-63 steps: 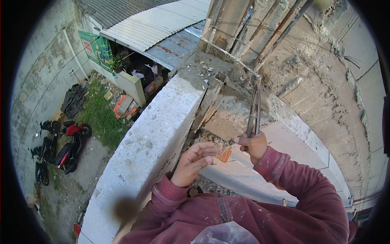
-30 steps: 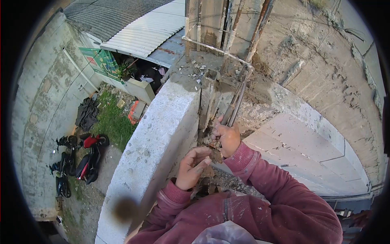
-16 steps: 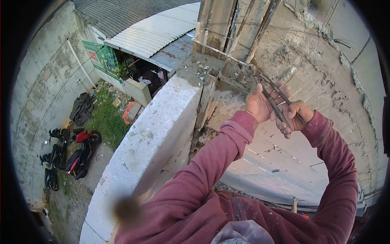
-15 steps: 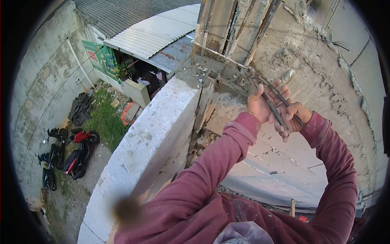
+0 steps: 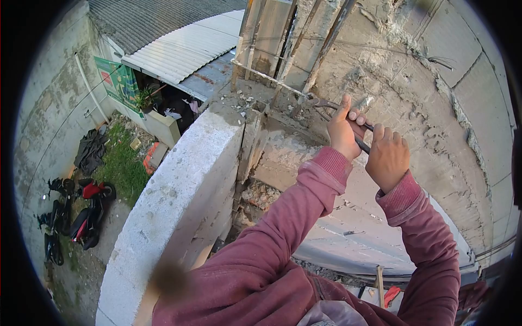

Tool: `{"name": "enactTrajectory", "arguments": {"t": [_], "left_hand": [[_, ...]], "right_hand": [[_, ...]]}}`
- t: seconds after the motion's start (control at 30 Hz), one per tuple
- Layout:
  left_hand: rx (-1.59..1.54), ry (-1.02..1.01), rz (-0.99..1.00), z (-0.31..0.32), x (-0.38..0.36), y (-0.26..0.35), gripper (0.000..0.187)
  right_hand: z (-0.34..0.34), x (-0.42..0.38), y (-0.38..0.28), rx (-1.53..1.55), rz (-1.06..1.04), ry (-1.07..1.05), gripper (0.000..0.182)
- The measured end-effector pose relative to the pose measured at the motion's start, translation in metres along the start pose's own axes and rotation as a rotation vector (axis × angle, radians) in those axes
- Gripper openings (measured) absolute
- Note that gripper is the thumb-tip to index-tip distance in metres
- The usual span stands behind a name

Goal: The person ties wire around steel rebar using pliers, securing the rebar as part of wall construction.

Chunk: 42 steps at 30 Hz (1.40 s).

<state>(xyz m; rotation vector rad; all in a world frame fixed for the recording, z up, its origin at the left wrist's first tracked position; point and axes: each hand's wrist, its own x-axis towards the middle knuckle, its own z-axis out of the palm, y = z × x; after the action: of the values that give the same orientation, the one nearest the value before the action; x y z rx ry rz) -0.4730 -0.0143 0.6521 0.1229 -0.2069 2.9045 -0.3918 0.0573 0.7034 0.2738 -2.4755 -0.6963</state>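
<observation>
A pair of long-handled pincers (image 5: 362,144) is held in front of me, jaws pointing up and left. Those jaws sit by the end of a thin pale rod (image 5: 269,78) that crosses the upright steel bars (image 5: 331,46); whether they grip anything is too small to tell. My left hand (image 5: 345,133) is closed around the handles, its thumb pointing up. Lower down and to the right, my right hand (image 5: 389,158) makes a fist on the handles, its knuckles facing me. The handle ends are hidden inside that fist.
A pale block wall (image 5: 179,179) runs along my left, with a drop to a yard where motorbikes (image 5: 98,212) stand. Corrugated roofing (image 5: 201,41) lies beyond. Rough mortared wall (image 5: 435,136) rises on the right, with loose wires (image 5: 439,62) sticking out.
My right hand has turned from palm-up to a closed fist on the handles. My left fingers have closed around them too. The view has shifted slightly right.
</observation>
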Motion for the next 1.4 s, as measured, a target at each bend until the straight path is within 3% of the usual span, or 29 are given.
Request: {"name": "enactTrajectory", "arguments": {"t": [0.1,0.13,0.2,0.3,0.4,0.47,0.57,0.6,0.67,0.7,0.77,0.83,0.87,0.93,0.97,1.0,1.1,1.13,1.17,1.23,1.3,1.37,1.4], "left_hand": [[0.483,0.39,0.096,-0.007,0.01,-0.009,0.034],[0.613,0.384,0.08,-0.015,0.003,-0.005,0.03],[0.72,0.224,0.096,-0.029,-0.012,0.005,0.028],[0.808,0.094,0.06,-0.044,-0.041,0.029,0.027],[0.892,-0.053,0.047,-0.062,-0.062,0.061,0.032],[0.938,-0.096,0.007,-0.065,-0.093,0.096,0.038],[1.062,0.052,0.089,-0.075,-0.149,0.14,0.046],[0.885,0.097,0.167,-0.082,-0.164,0.151,0.051],[0.691,0.107,0.246,-0.084,-0.183,0.169,0.063],[0.673,0.086,0.244,-0.079,-0.192,0.177,0.069],[0.713,0.11,0.314,-0.065,-0.195,0.175,0.076],[0.82,0.183,0.472,-0.053,-0.189,0.164,0.078],[0.67,0.2,0.295,-0.064,-0.192,0.171,0.079],[0.919,0.187,0.274,-0.077,-0.187,0.179,0.08],[1.043,0.194,0.25,-0.085,-0.187,0.179,0.08],[1.156,0.174,0.346,-0.092,-0.182,0.174,0.069],[1.642,-0.025,0.575,-0.056,-0.17,0.15,0.057],[1.777,-0.095,0.641,-0.044,-0.162,0.164,0.056],[1.883,-0.162,0.723,-0.036,-0.153,0.174,0.055],[2.024,-0.156,0.715,-0.035,-0.153,0.168,0.056],[2.077,-0.071,0.717,-0.02,-0.124,0.161,0.057],[2.319,-0.08,0.879,-0.011,-0.096,0.154,0.059],[2.447,-0.081,0.958,-0.01,-0.081,0.152,0.061]], "right_hand": [[0.054,0.003,0.026,0.486,-0.013,-0.37,0.026],[0.058,-0.004,0.023,0.607,-0.003,-0.435,0.028],[0.056,-0.014,0.009,0.855,0.012,-0.542,0.032],[0.052,-0.023,-0.009,1.446,0.244,-0.916,0.035],[0.051,-0.036,-0.033,2.294,0.56,-1.249,0.038],[0.055,-0.045,-0.063,2.886,0.517,-1.411,0.043],[0.035,-0.045,-0.152,3.388,0.407,-1.103,0.037],[0.024,-0.038,-0.183,3.511,0.423,-0.928,0.035],[-0.01,-0.005,-0.237,3.508,0.685,-0.615,0.031],[-0.013,0.017,-0.27,3.52,1.069,-0.563,0.028],[-0.017,0.029,-0.28,3.514,1.213,-0.538,0.022],[-0.027,0.022,-0.246,3.498,0.699,-0.588,0.016],[0.003,0.013,-0.237,3.444,0.544,-0.842,0.005],[0.024,-0.001,-0.19,3.034,0.81,-1.048,0.013],[0.033,-0.001,-0.182,2.844,0.862,-0.938,0.013],[0.043,-0.007,-0.175,2.653,0.923,-0.839,0.012],[0.024,-0.066,-0.123,2.654,0.746,-0.944,0.02],[0.034,-0.128,-0.112,2.709,0.639,-1.038,0.015],[0.036,-0.174,-0.089,2.033,0.335,-1.129,0.014],[0.049,-0.257,-0.067,1.577,0.285,-1.137,0.016],[0.054,-0.296,-0.044,1.701,0.755,-1.114,0.018],[0.054,-0.312,-0.023,1.844,0.996,-0.717,0.021],[0.045,-0.312,-0.013,1.9,1.004,-0.611,0.029]]}}
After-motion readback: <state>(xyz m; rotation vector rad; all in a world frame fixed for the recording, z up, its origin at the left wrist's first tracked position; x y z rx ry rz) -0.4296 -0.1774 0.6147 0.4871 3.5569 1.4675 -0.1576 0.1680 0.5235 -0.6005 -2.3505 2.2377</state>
